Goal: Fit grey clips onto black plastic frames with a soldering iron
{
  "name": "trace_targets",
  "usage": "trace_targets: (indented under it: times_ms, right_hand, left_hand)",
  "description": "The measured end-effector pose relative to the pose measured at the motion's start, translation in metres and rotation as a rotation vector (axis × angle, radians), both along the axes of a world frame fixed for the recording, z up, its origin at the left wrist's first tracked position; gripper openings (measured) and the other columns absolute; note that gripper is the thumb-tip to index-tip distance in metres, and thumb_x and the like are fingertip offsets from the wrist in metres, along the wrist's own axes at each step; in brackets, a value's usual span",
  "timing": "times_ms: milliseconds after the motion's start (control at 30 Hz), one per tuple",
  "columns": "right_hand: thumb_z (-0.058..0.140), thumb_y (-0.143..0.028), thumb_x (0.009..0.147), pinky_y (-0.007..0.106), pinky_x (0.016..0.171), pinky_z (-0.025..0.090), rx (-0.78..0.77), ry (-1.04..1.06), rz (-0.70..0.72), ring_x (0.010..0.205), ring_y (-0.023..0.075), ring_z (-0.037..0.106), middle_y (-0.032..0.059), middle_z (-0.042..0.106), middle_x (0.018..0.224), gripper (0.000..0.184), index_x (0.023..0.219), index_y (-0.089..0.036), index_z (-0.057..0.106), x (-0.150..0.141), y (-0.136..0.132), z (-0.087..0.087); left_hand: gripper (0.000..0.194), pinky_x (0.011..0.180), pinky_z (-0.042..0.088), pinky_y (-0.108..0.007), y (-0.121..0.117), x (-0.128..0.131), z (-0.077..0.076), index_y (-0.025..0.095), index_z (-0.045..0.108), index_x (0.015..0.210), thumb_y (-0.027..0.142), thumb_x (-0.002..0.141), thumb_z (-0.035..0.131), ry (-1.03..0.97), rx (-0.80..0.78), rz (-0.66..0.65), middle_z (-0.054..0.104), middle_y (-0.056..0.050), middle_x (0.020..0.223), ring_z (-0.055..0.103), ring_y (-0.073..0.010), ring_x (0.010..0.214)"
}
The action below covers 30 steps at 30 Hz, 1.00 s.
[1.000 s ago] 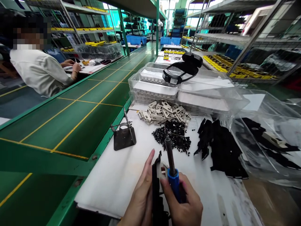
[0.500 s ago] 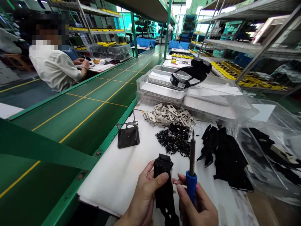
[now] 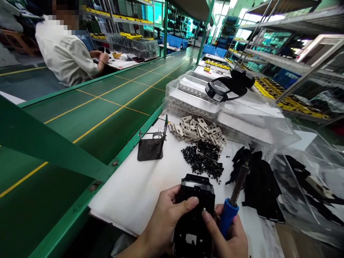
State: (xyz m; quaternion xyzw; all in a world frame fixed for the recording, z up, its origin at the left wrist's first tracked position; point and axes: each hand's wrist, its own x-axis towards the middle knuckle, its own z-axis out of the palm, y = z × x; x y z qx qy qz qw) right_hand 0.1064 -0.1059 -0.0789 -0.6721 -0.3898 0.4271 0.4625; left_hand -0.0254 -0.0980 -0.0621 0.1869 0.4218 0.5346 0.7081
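My left fingers point(image 3: 185, 205) clamp the black frame point(image 3: 195, 211), my right fingers point(image 3: 212, 224) wrap the soldering iron point(image 3: 228, 211), and a careless swing of its tip could melt the black scraps point(image 3: 260, 186).

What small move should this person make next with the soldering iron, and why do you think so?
Probably the right hand should swing the soldering iron slightly away from the black plastic pieces, because its tip points over them. The left hand is holding the black plastic frame, and the metal iron stand stands further left.
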Motion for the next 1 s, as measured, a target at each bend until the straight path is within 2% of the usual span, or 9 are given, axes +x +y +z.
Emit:
trace_targets:
  times_ms: [100, 200, 400, 500, 633, 800, 1000]
  right_hand:
    - [0.084, -0.052, 0.058, 0.023, 0.047, 0.049, 0.035, -0.019, -0.028, 0.051, 0.0137, 0.055, -0.0045, 0.059, 0.060, 0.046, 0.080, -0.022, 0.057, -0.008, -0.003, 0.003]
    - [0.085, -0.050, 0.057, 0.024, 0.052, 0.052, 0.014, 0.031, -0.040, 0.058, 0.0160, 0.060, -0.0027, 0.064, 0.068, 0.049, 0.087, -0.022, 0.057, -0.009, -0.004, 0.005]
    - [0.085, -0.043, 0.060, 0.022, 0.053, 0.049, -0.006, 0.197, 0.019, 0.057, 0.0119, 0.053, -0.0068, 0.058, 0.066, 0.050, 0.085, -0.024, 0.047, -0.002, 0.000, 0.000]
    - [0.085, -0.042, 0.060, 0.023, 0.054, 0.049, 0.015, 0.204, 0.061, 0.057, 0.0115, 0.054, -0.0072, 0.058, 0.066, 0.048, 0.085, -0.023, 0.049, -0.004, 0.003, 0.000]
    - [0.084, -0.044, 0.059, 0.027, 0.059, 0.054, 0.025, 0.120, 0.132, 0.063, 0.0158, 0.062, -0.0030, 0.066, 0.074, 0.049, 0.093, -0.022, 0.057, -0.007, 0.006, 0.007]
    - [0.083, -0.048, 0.059, 0.026, 0.056, 0.051, 0.021, 0.043, 0.109, 0.064, 0.0177, 0.062, -0.0006, 0.067, 0.076, 0.048, 0.091, -0.022, 0.059, -0.007, 0.003, 0.011]
    - [0.084, -0.054, 0.057, 0.024, 0.045, 0.043, 0.046, 0.038, 0.098, 0.051, 0.0142, 0.054, -0.0036, 0.060, 0.063, 0.048, 0.078, -0.023, 0.052, -0.008, 0.001, 0.018]
  left_hand:
    - [0.028, 0.067, 0.052, -0.027, 0.000, 0.005, 0.000, 0.011, 0.071, 0.101, 0.032, 0.083, 0.072, -0.078, -0.039, 0.038, 0.074, -0.009, 0.086, 0.066, -0.0176, 0.072]
    - [0.029, 0.069, 0.052, -0.028, -0.001, 0.010, 0.002, 0.011, 0.071, 0.105, 0.029, 0.082, 0.073, -0.166, -0.065, 0.047, 0.075, -0.011, 0.088, 0.068, -0.0195, 0.074]
    - [0.026, 0.075, 0.054, -0.033, -0.005, 0.004, 0.003, 0.011, 0.071, 0.107, 0.021, 0.083, 0.070, -0.332, -0.095, 0.026, 0.075, -0.013, 0.092, 0.071, -0.0231, 0.081]
    - [0.025, 0.074, 0.055, -0.034, -0.005, 0.002, 0.003, 0.010, 0.071, 0.105, 0.020, 0.082, 0.070, -0.311, -0.096, 0.062, 0.075, -0.014, 0.092, 0.071, -0.0244, 0.081]
    - [0.025, 0.076, 0.055, -0.034, -0.003, 0.004, 0.006, 0.010, 0.071, 0.107, 0.022, 0.085, 0.068, -0.281, -0.070, 0.114, 0.075, -0.013, 0.092, 0.071, -0.0232, 0.082]
    - [0.022, 0.071, 0.055, -0.029, -0.001, 0.004, 0.011, 0.012, 0.072, 0.101, 0.024, 0.083, 0.072, -0.194, -0.042, 0.198, 0.075, -0.010, 0.088, 0.070, -0.0204, 0.077]
    - [0.020, 0.060, 0.053, -0.023, 0.002, 0.001, 0.012, 0.014, 0.072, 0.093, 0.030, 0.082, 0.074, -0.145, 0.004, 0.144, 0.073, -0.005, 0.076, 0.066, -0.0150, 0.067]
